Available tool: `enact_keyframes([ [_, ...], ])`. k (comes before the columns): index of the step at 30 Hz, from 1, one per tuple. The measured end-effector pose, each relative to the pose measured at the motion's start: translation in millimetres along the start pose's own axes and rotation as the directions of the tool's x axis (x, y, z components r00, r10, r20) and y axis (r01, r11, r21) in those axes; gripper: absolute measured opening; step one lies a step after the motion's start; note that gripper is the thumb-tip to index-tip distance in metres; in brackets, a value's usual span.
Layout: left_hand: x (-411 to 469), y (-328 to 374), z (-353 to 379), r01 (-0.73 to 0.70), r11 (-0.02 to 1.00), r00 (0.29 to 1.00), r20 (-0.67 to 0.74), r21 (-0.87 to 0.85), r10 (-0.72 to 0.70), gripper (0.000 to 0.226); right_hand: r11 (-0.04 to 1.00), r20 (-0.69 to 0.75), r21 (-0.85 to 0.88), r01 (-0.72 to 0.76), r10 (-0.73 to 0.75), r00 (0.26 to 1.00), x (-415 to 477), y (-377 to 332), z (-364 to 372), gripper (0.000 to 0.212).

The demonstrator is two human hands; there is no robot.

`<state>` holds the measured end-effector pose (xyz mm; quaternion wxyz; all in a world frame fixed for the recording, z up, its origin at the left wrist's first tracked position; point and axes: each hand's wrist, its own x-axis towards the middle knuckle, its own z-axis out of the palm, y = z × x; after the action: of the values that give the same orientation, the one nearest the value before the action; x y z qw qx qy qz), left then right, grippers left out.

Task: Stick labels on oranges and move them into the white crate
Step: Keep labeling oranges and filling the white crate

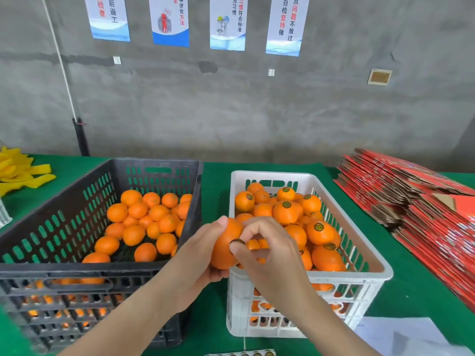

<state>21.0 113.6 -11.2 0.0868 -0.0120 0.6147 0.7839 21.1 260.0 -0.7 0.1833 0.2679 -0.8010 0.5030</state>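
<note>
A grey concrete wall (231, 106) fills the 12 o'clock half of the view, with four posters (171, 20) in a row along its top. A white cord (63, 62) slants down it at 10 o'clock to a black pipe (81, 137). A tan plate (380, 77) sits at 2 o'clock. On the green table cover (216, 191), yellow foam strips (18, 170) lie at 9 o'clock, stacked red flattened cartons (424, 201) at 3 o'clock, white paper sheets (401, 335) at 5 o'clock

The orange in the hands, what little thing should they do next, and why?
Probably press the label flat onto the orange. The left hand holds the orange at the white crate's near left corner, and the right hand pinches the dark label against its skin, seemingly not yet flat.
</note>
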Motion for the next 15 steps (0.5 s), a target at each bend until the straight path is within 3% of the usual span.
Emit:
enact_keyframes([
  [2, -2.4, -11.7, 1.9, 0.009, 1.000, 1.000, -0.022, 0.020, -0.008, 0.043, 0.997, -0.026, 0.055, -0.052, 0.053, 0.998, -11.5, 6.4, -1.6, 0.020],
  [6, -10.2, -32.9, 8.3, 0.067, 0.997, 0.997, -0.028, 0.048, -0.066, 0.041, 0.919, 0.124, 0.182, -0.351, 0.333, 0.935, -30.8, 23.4, -9.8, 0.064],
  [10, -8.0, -48.3, 19.9, 0.144, 0.989, 0.986, -0.089, 0.030, -0.141, 0.048, 0.976, 0.195, 0.040, -0.216, 0.204, 0.959, -44.1, 31.0, -9.4, 0.042],
  [15, 0.5, -48.8, 43.1, 0.146, 0.987, 0.989, -0.017, 0.064, -0.146, 0.056, 0.981, 0.246, 0.007, -0.193, 0.185, 0.951, -32.1, 38.0, -25.0, 0.047],
])
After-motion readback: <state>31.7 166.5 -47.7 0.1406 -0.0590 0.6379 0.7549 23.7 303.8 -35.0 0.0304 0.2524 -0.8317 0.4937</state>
